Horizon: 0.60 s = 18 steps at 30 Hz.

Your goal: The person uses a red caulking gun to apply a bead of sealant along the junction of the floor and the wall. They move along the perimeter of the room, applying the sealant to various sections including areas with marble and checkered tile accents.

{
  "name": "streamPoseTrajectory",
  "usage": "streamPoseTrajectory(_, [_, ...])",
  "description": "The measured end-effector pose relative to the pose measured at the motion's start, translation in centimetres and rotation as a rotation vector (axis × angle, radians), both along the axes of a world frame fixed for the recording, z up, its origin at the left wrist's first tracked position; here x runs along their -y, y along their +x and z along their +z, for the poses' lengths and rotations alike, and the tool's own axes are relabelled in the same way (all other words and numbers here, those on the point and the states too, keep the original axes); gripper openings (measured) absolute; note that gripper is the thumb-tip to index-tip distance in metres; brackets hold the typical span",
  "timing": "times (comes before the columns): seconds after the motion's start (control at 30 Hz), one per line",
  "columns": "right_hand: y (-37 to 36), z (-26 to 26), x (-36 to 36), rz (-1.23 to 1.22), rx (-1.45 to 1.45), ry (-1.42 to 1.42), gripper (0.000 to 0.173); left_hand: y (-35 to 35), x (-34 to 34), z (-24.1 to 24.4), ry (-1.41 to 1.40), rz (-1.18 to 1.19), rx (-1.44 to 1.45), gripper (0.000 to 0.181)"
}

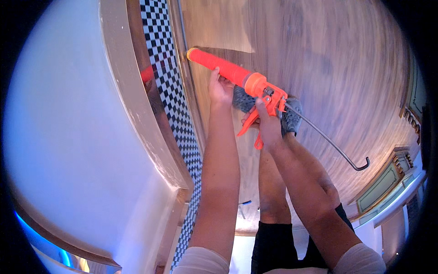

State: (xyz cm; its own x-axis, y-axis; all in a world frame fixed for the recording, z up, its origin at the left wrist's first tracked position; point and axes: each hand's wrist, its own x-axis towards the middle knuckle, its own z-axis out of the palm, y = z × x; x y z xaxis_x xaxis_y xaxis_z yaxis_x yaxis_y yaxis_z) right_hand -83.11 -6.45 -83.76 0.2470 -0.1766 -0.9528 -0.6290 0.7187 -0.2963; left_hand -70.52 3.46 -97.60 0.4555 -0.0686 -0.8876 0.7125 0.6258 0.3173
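An orange caulking gun [255, 82] with a long red barrel slants across the head view, its yellow-rimmed front end at the upper left. My left hand [221, 87] supports the barrel from below, near its middle. Around the handle and trigger my right hand [267, 120] is closed; its fingers are partly hidden. A bent metal plunger rod [325, 137] sticks out of the gun's rear towards the lower right. The barrel's front end appears close to a dark trim strip [186, 68] beside black-and-white checkered tiles [171, 89]; I cannot tell whether they touch.
Wood-look flooring [342, 68] spreads beneath my grey clogs [292, 114]. A white surface with a brown border [137, 99] stands at the left. Green panelled furniture [379, 185] lies at the right. A small dark-handled tool [245, 203] is on the floor beyond my left forearm.
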Motion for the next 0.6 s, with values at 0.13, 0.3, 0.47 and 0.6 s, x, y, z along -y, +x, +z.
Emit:
streamPoseTrajectory(0.13, [-3.3, 0.5, -1.8, 0.062, -0.025, -0.04, 0.051, -3.6, -1.8, 0.4, -0.005, -0.002, -0.004, 0.034])
streamPoseTrajectory(0.3, [-7.6, 3.3, -4.7, 0.095, -0.084, 0.013, 0.05, -9.5, -5.9, 0.7, 0.0, -0.014, -0.004, 0.032])
streamPoseTrajectory(0.47, [-12.1, 5.2, -8.3, 0.053, -0.156, 0.01, 0.046, -15.0, -9.2, 2.3, -0.007, -0.036, -0.052, 0.034])
streamPoseTrajectory(0.6, [-16.1, 5.6, -11.7, -0.019, -0.189, -0.001, 0.042, -19.0, -12.6, 2.5, 0.063, -0.124, -0.09, 0.036])
